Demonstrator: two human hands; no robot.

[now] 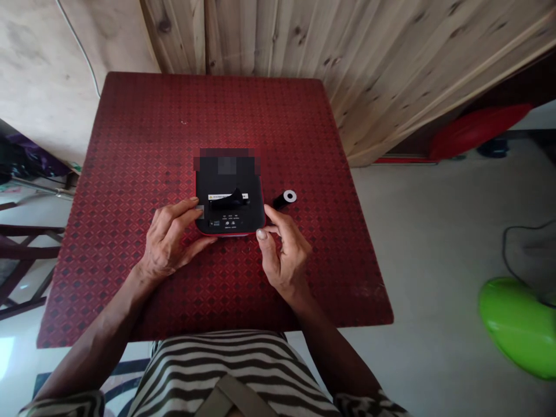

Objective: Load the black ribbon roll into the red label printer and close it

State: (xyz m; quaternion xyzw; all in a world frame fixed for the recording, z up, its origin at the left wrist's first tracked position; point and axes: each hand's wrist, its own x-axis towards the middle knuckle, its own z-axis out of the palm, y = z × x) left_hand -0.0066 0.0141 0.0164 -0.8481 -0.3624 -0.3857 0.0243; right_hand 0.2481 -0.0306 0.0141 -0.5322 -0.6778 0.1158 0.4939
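Note:
A squarish black device with red sides lies on the table in front of me. Its top carries small white print, a white label strip and a dark slot with a black flap-like piece standing out of it. My left hand grips its left side, fingertips on the edge by a small grey tab and the thumb at the front. Closed on the front right corner is my right hand, its thumb at the front edge and a finger along the side. Just right of the device lies a black roll with a white end and a dark core.
The table has a red patterned cover and meets a wooden plank wall at the back. Dark wooden chair parts stand on the left. On the floor at right is a bright green rounded object.

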